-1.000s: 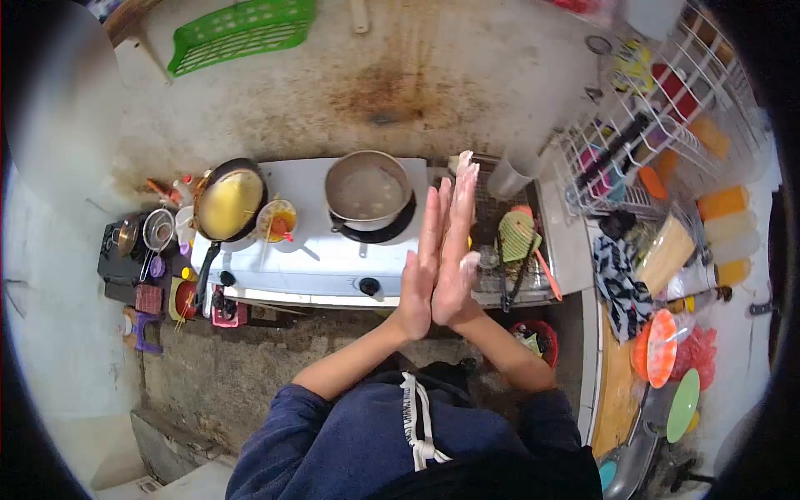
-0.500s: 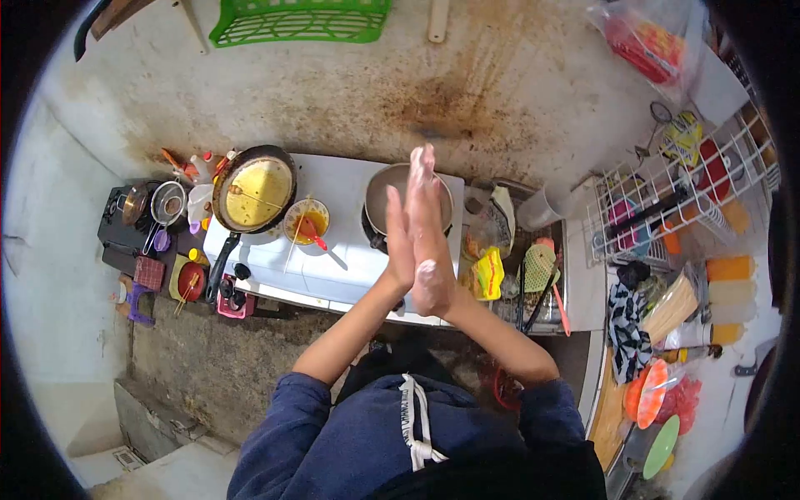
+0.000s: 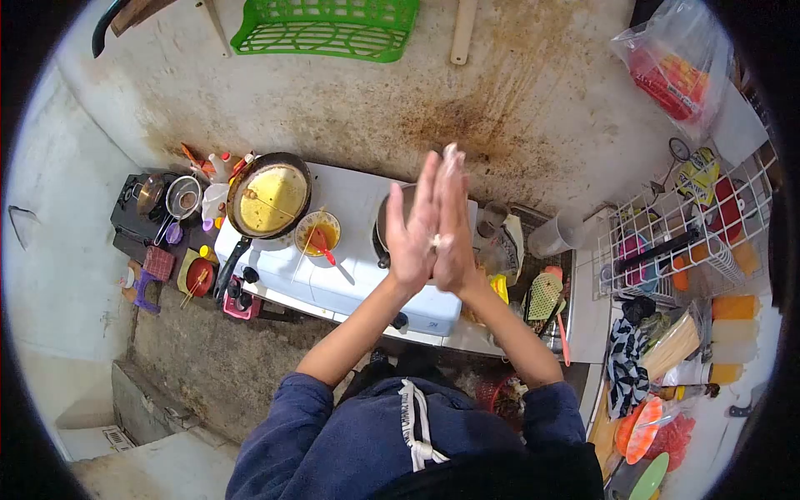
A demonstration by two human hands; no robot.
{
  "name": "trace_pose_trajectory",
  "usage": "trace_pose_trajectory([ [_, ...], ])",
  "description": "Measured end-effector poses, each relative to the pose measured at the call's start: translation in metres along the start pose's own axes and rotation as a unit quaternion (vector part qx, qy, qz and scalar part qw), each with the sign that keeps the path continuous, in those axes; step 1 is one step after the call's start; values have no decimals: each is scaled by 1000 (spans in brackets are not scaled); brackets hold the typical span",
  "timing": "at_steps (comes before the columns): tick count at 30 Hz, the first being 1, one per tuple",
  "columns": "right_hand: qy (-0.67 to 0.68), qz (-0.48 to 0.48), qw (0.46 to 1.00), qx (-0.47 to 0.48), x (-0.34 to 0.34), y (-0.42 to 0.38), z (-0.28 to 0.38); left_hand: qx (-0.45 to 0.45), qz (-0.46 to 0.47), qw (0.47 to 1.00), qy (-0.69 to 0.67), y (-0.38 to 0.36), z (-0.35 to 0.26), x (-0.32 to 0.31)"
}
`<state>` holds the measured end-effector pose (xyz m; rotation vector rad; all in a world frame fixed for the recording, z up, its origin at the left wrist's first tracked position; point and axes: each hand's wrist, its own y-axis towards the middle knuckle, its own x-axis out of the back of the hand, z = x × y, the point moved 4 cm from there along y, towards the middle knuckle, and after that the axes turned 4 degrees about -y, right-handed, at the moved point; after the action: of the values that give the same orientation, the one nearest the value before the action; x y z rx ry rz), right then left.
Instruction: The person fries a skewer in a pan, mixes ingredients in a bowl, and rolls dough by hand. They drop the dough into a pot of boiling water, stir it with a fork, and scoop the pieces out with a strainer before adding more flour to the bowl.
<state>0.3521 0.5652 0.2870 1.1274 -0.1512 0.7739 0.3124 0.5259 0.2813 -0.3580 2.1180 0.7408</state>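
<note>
My left hand [image 3: 414, 237] and my right hand [image 3: 454, 229] are raised in front of the stove, pressed together at the palms, fingers stretched upward. White residue shows on the fingertips, and a small white bit lies between the palms near their base. Behind them a round pan [image 3: 390, 218] on the white stove [image 3: 350, 287] is partly covered. To the left a black pan [image 3: 268, 200] holds something flat and yellow. Beside it stands a bowl [image 3: 302, 221] with orange-yellow liquid and a red utensil [image 3: 321, 243].
A green plastic rack [image 3: 325, 37] hangs on the wall. At right are a grater [image 3: 546, 296], a clear plastic container [image 3: 557, 236] and a white wire rack [image 3: 667, 258]. A black burner [image 3: 129, 225] with strainers stands far left. Below right is a red basket [image 3: 492, 396].
My hands have shifted, with the left fingers now spread more and the palms lined up against each other. The whole view has moved slightly.
</note>
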Motion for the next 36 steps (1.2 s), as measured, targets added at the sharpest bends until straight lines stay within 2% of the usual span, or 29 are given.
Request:
trace_pose_trajectory([
  [1, 0, 0, 1000, -1, 0, 3, 5, 3, 15, 999, 47, -2, 6, -1],
  [2, 108, -50, 992, -47, 2, 7, 8, 5, 17, 989, 148, -5, 11, 1],
  [3, 215, -98, 967, -93, 5, 15, 15, 5, 17, 989, 149, -4, 14, 6],
  [4, 210, -80, 966, -127, 7, 18, 27, -43, 25, 954, 296, -2, 12, 11],
  [5, 211, -80, 966, -127, 8, 14, 27, -90, 32, 896, 434, -1, 11, 13],
  [6, 189, -66, 973, -113, 8, 9, 25, -145, 65, 920, 358, 2, 0, 0],
  [7, 166, -52, 980, -98, 7, 4, 21, -121, -2, 932, 341, 10, 1, 13],
  [9, 124, -22, 990, -68, 4, -6, 14, -140, -6, 957, 254, 14, -8, 4],
  [10, 103, -6, 993, -52, 3, -9, 12, -142, -8, 956, 255, 12, -9, 2],
  [12, 83, 9, 996, -35, 4, -8, 16, -73, 37, 986, 147, 6, 0, -6],
  [15, 184, -61, 973, -124, 16, 9, 21, -13, 2, 966, 259, -7, 19, 2],
  [17, 236, -76, 968, -47, 5, 4, 40, -7, -12, 971, 239, -3, 21, 6],
  [19, 89, -10, 996, 6, 9, -9, 41, -2, -84, 992, 94, 5, 7, 4],
  [20, 39, -26, 999, 0, 12, -20, 38, -28, -77, 995, 53, 8, -3, -6],
  [21, -10, -42, 999, -3, 16, -25, 35, -52, -51, 994, 82, 12, -10, -1],
  [24, 17, -149, 983, -104, 37, -25, 20, -60, -65, 995, 37, 12, -19, 12],
  [25, 17, -150, 983, -104, 39, -28, 19, -44, -60, 996, -51, 12, -19, 16],
  [26, -21, -88, 986, -137, 38, -31, 15, -27, -55, 988, -140, 12, -18, 17],
  [27, -58, -26, 983, -170, 35, -34, 12, -25, -55, 988, -140, 11, -17, 17],
  [29, -77, -57, 986, -137, 34, -33, 16, 4, -39, 965, -260, 11, -14, 13],
  [36, -84, -81, 984, -137, 39, -32, 18, -4, -3, 966, -260, 10, -9, 3],
])
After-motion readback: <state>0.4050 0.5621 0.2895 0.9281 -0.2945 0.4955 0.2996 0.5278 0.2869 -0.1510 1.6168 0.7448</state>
